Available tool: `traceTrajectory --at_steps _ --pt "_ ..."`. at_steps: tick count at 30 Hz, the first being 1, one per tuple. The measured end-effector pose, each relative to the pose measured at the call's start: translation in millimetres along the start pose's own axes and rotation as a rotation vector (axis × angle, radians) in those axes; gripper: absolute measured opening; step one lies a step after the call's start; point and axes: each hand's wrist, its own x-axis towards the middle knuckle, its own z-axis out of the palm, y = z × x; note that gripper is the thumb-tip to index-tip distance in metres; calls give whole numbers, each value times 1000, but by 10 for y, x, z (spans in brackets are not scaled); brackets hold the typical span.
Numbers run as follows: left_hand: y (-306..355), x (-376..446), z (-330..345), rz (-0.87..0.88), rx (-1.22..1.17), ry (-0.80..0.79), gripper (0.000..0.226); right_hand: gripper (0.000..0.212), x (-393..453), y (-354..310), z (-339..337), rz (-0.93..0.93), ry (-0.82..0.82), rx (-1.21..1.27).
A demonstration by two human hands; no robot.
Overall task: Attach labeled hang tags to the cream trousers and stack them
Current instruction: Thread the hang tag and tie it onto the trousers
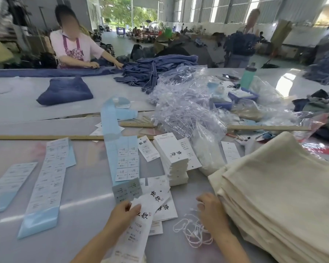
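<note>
A white hang tag (139, 224) with black brush characters and a size label lies long and slightly tilted near the table's front edge — more tags (160, 204) fanned beneath it. Folded cream trousers (281, 196) sit stacked at right; white strings (192, 230) — apparently tag loops — lie tangled beside them.

Daylit factory hall — tall windows (226, 10), open doorway (129, 14), grey floor (122, 42).
</note>
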Motion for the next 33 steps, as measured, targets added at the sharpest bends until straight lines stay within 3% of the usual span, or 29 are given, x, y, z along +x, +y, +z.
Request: traceTrajectory --at_steps 3,8,10,12,14,16,18,22,24,29,33 --pt "9 -45 -28 10 -25 -2 30 18 10 3 8 -18 -66 -98" --pt "114 -223 -57 28 -110 -3 21 11 -23 -128 -43 -45 -72 -156" --pt "191 -309 -91 42 -153 -13 21 29 -65 -191 -111 -6 -85 -93" --pt "279 -416 -125 60 -212 -22 26 31 -128 -311 -211 40 -25 167" --pt "373 -576 -152 89 -260 -48 28 19 -217 -506 -342 91 53 542" --pt "458 -771 -179 124 -309 -94 29 17 -359 -751 -503 107 47 932" --pt "516 -979 -214 154 -380 -132 38 22 -541 -976 -619 74 3 1151" --pt "548 -1388 -347 240 -504 -195 54 9 -924 -1399 -727 18 -99 1373" --pt "532 -1547 -420 302 -491 -222 53 15 -1081 -1551 -737 33 -132 1455" --pt "439 -1766 -538 428 -463 -138 21 22 -1388 -1789 -702 91 -187 1630" --pt "307 -1912 -564 438 -423 -114 18 22 -1599 -1880 -698 93 -250 1765"
